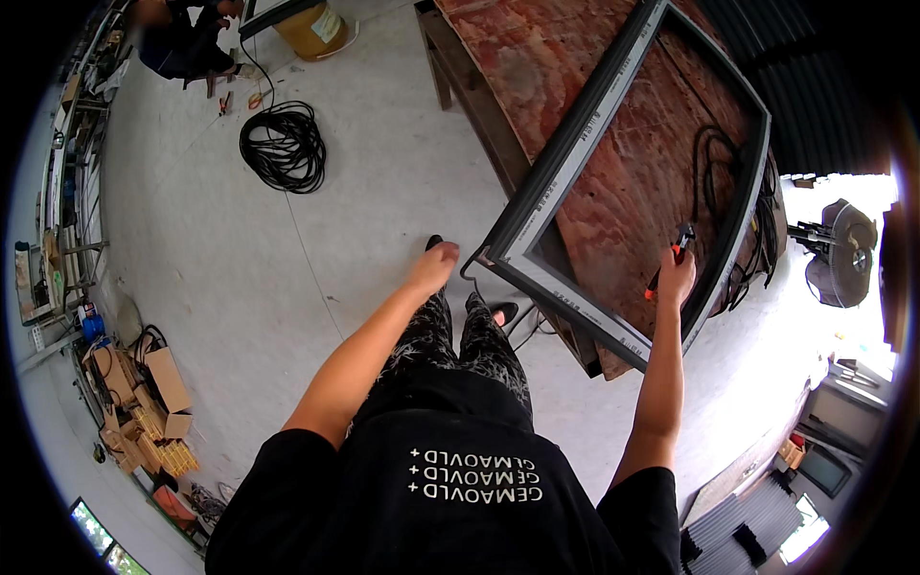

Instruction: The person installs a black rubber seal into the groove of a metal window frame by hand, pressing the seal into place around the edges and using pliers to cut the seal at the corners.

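A window frame (578,153) with a grey-white face and black rubber edging lies tilted across the wooden table, one corner jutting past the table's side. From that corner a short loose end of black rubber strip (468,272) curls down. Just left of it, apart from the frame, is my left hand (441,264), its fingers closed; whatever they may hold is hidden. My right hand (678,274) grips a pair of pliers (684,236) with orange-red handles and a dark head, held over the frame's opening near its right side.
The worn reddish tabletop (517,72) carries black cord (709,158) at its right. A coil of black cord (284,147) lies on the floor, near a yellow bucket (314,34) and a seated person (187,43). A fan (841,254) stands right; cardboard boxes (168,379) are left.
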Available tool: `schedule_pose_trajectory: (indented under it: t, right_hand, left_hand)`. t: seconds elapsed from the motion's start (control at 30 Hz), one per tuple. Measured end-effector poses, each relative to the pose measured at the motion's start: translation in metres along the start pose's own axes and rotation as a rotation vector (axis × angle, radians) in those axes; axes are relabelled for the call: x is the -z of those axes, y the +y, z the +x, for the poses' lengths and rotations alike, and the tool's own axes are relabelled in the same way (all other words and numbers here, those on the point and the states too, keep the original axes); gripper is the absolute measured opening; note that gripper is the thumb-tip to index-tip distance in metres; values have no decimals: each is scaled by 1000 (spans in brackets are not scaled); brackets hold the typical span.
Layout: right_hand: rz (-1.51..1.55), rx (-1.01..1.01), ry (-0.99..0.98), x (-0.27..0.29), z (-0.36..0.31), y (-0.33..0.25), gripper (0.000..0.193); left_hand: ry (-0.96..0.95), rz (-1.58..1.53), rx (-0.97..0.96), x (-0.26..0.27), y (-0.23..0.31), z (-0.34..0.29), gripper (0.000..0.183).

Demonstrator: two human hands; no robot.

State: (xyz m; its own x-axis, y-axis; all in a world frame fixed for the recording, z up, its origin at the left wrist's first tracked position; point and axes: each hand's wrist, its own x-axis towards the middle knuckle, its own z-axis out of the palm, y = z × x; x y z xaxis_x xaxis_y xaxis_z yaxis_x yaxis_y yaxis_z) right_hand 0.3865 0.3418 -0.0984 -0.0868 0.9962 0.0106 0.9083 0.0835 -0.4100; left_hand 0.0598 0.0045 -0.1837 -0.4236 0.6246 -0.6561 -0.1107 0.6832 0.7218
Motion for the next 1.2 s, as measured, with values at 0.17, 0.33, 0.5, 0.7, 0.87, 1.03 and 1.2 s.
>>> schedule_pose_trajectory:
  t: [0.17,0.33,0.5,0.7,0.87,1.03,1.2]
  right_hand:
    - [1361,-514,-533,43,-53,-58,34]
    - [1597,-619,-1034,60,-140,-103,48]
    - [1506,-648,-1226,50,-205,-114,54]
    - [1608,-860,-1182,29,-243,-88,45]
    - [1466,-627,-1215,34,-228,-105,40]
    - [1497,-804,-1118,39,-209,-112,35]
    - [1426,-675,-1245,36,-208,-136,34]
  left_hand:
    - [-138,-163,124,-27,-2,8,34]
    - [-223,-335,152,-21,9,1,29]
    - [-197,-224,-58,-17,3,4,23]
    - [-218,359,-202,-4,70,-32,64]
    - [-1001,-83,-610,82,245,-194,69]
    - [-1323,-208,-1147,85,284,-293,77]
    - [-1121,-149,-1236,50,260,-315,75]
